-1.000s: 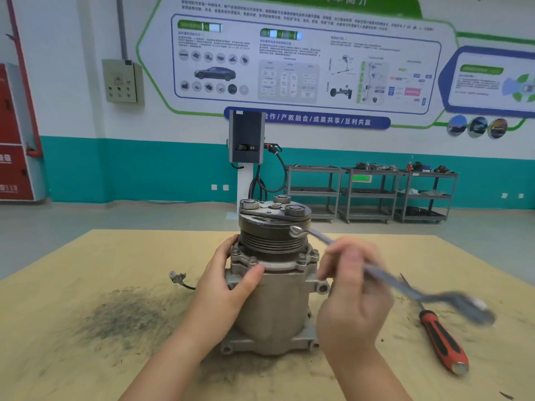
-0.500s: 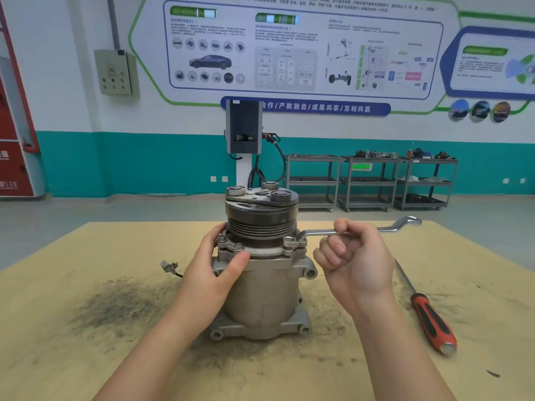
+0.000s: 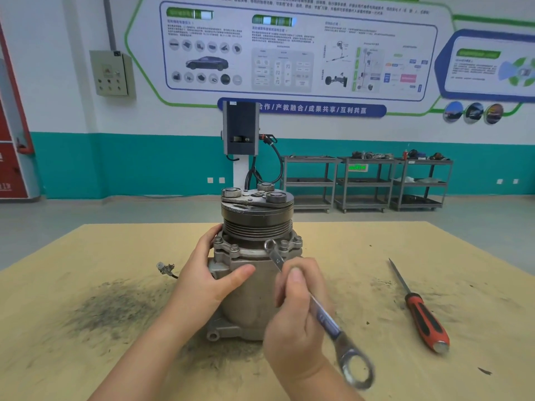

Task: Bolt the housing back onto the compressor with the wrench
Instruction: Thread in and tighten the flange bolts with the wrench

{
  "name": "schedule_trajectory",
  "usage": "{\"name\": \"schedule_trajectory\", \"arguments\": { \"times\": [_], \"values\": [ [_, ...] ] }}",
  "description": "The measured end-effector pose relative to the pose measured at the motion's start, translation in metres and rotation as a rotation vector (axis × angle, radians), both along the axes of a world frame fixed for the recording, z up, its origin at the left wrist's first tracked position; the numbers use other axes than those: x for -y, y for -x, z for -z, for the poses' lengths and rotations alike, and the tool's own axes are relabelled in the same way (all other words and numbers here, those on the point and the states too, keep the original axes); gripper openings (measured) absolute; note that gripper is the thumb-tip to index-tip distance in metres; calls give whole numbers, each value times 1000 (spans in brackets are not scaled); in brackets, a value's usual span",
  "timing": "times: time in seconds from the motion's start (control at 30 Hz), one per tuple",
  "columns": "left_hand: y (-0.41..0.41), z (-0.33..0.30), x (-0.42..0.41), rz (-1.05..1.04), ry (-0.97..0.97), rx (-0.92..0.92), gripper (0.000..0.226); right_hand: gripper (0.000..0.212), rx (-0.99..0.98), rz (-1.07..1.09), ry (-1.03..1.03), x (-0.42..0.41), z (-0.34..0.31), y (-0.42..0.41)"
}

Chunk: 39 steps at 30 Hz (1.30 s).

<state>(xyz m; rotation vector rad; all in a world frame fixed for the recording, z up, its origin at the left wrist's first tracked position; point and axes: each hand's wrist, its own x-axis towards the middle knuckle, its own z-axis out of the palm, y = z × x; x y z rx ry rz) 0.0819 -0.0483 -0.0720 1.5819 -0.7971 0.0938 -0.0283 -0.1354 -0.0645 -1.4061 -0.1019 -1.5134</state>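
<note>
Fingers of the right hand (image 3: 295, 322) gripped the wrench (image 3: 318, 311), its ring on a front bolt (image 3: 270, 245) at frame centre; left hand (image 3: 212, 273) steadied the compressor (image 3: 249, 299). Tightening was underway; next probably another swing.

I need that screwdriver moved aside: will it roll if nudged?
Probably: the screwdriver has a rounded handle and lies flat on the smooth table. It looks rigid, so it should shift as one piece. Its narrow shaft would likely make it roll in an arc.

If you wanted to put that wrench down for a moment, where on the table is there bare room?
Bare board lies between the compressor and the screwdriver, and along the far edge of the table behind it. The left side past the small connector is free but sooty. It is crowded at the front, where the left hand and right hand work the wrench.
</note>
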Motion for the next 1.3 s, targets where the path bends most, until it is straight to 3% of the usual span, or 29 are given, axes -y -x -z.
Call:
{"name": "schedule_trajectory", "arguments": {
  "times": [0.23, 0.33, 0.5, 0.63, 0.77, 0.97, 1.03, 1.1, 1.2, 1.3],
  "values": [
    [2, -3, -1, 11, 0, -1, 75, 29, -48, -292, -490, 37, -32, 13],
    [1, -3, -1, 13, -9, -1, 71, 34, -142, -384, -582, 54, -39, 12],
    [1, -1, 0, 8, -11, -16, 84, 26, -268, -582, -632, 79, -49, 12],
    [1, -2, 0, 18, -15, -16, 73, 30, -318, -619, -671, 83, -49, 10],
    [1, -4, -1, 26, -18, -6, 72, 42, -156, -407, -466, 67, -26, 13],
    [-1, -2, 0, 29, -3, -24, 74, 27, -125, 88, 255, 27, 1, 16],
    [0, -1, 0, 25, -1, -12, 73, 25, -110, 153, 358, 18, 4, 12],
    [-1, 0, -1, 24, -14, -11, 72, 27, -123, 119, 239, 18, -4, 11],
    [-5, 2, -1, 25, -34, -13, 73, 33, -185, -53, -111, 30, -29, 16],
    [-6, 2, -1, 8, -45, -9, 80, 49, -273, -153, -367, 52, -48, 16]
  ]
}}
